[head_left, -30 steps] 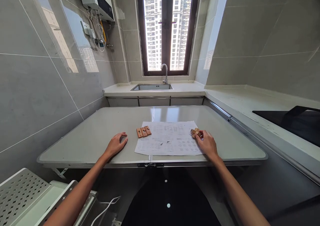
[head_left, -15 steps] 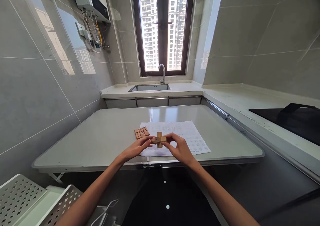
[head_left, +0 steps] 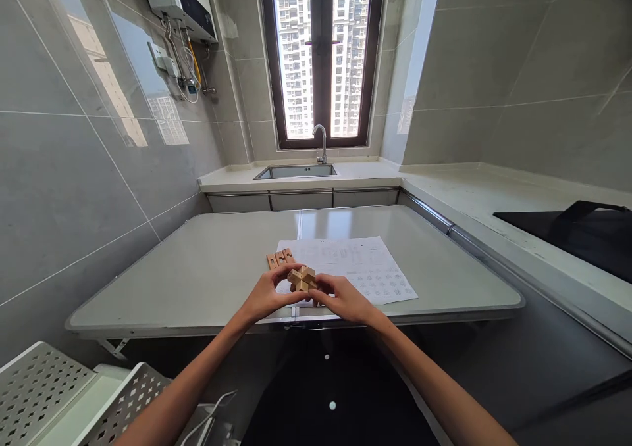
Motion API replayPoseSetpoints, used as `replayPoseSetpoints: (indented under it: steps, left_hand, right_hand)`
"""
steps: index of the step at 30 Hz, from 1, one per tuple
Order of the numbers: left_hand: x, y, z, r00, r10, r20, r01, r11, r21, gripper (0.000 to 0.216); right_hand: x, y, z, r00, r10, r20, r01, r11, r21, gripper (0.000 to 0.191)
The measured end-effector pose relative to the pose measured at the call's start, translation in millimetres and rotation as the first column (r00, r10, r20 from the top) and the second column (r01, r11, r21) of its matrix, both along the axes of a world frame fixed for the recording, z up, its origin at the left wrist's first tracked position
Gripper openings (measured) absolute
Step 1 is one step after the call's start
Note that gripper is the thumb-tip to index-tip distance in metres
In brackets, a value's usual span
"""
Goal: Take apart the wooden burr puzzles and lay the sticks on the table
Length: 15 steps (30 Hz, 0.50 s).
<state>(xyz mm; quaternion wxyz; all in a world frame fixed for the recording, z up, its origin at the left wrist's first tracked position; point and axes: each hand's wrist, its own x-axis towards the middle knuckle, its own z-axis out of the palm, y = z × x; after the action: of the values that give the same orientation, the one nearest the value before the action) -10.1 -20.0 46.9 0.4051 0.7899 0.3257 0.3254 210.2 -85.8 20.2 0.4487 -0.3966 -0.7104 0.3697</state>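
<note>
A wooden burr puzzle (head_left: 303, 278), made of crossed notched bars, is held up between both hands above the near part of the table. The fingers and thumb of my left hand (head_left: 269, 293) close on its left side. My right hand (head_left: 345, 297) grips its right side, thumb underneath. Fingers cover parts of the puzzle. Just beyond my left hand lie several notched wooden pieces (head_left: 280, 258) side by side. A white printed sheet (head_left: 365, 262) with small diagrams lies on the table under and beyond my hands.
The white folding table (head_left: 217, 262) reaches to a counter with a sink (head_left: 296, 172) and faucet (head_left: 323, 145) below a window. At right, a counter bears a black cooktop (head_left: 538, 225). White perforated baskets (head_left: 44, 387) stand at lower left.
The wooden puzzle has been turned and tilted, showing a different side, and shifted slightly left. Both hands have changed their grip around it and lie closer together.
</note>
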Motion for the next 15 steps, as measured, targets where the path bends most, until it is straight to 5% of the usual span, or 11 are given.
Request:
replayPoseSetpoints:
  steps: [7,12,15]
  left_hand:
    - [14,-10,-1.8,0.99,0.14,-0.01,-0.136,0.976,0.171,0.053]
    - [15,-10,-2.2,0.991,0.13,-0.01,-0.127,0.978,0.164,0.057]
    - [14,-11,-1.2,0.992,0.125,-0.019,-0.12,0.979,0.162,0.057]
  right_hand:
    - [-4,4,-14.0,0.936,-0.347,0.057,0.331,0.924,0.191,0.007]
    - [5,5,-7.4,0.988,-0.031,-0.15,0.024,0.999,-0.044,0.022]
    - [9,5,-7.0,0.981,-0.002,-0.193,-0.009,0.998,-0.057,0.029]
